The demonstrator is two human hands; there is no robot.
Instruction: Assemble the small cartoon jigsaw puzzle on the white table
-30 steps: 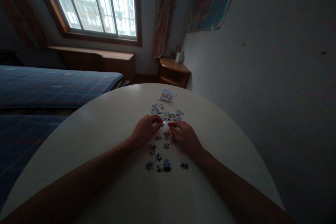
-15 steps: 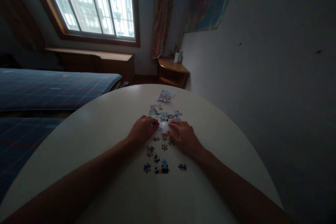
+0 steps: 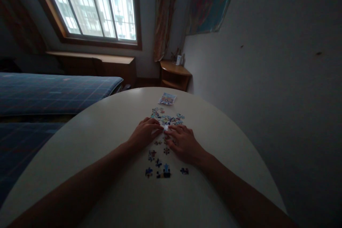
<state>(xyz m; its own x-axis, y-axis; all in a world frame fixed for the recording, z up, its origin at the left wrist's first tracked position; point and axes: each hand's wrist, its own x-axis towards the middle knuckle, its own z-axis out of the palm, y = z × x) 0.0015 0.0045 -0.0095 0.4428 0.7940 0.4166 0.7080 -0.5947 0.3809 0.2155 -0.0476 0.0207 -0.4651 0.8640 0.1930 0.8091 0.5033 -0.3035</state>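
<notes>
Person's L hand (image 3: 145, 130) is resting low over the round, cream-white table (image 3: 221, 128), thumb & fingertips sitting close together in a narrow pinch shape; can't tell if a pc is sitting btwn them. R hand (image 3: 184, 143) is lying palm down opp. it, fingers loosely bent & a bit apart, partly covering some small pcs; can't tell if it's gripping any. Both sets of fingertips are pointing inward & almost meeting near a bright white spot on the tabletop; whether they're touching is unclear.

Just beyond the hands, a loose heap of small multicoloured jigsaw pcs (image 3: 168, 118) is spreading across the middle of the table. Behind it, a flat, square, colourful printed packet (image 3: 167, 98) is lying near the far edge.

On the near side, a dark blue-black & tan cluster of jigsaw pcs (image 3: 164, 173) is lying btwn the forearms, w/ a single dark blue pc (image 3: 149, 172) sitting to its L & a single dark, mixed-colour pc (image 3: 184, 171) well apart to its R. A small reddish-brown pc (image 3: 166, 150) is lying just beside the R hand.

Past the table, a blue plaid mattress (image 3: 53, 94) is lying to the L.
</notes>
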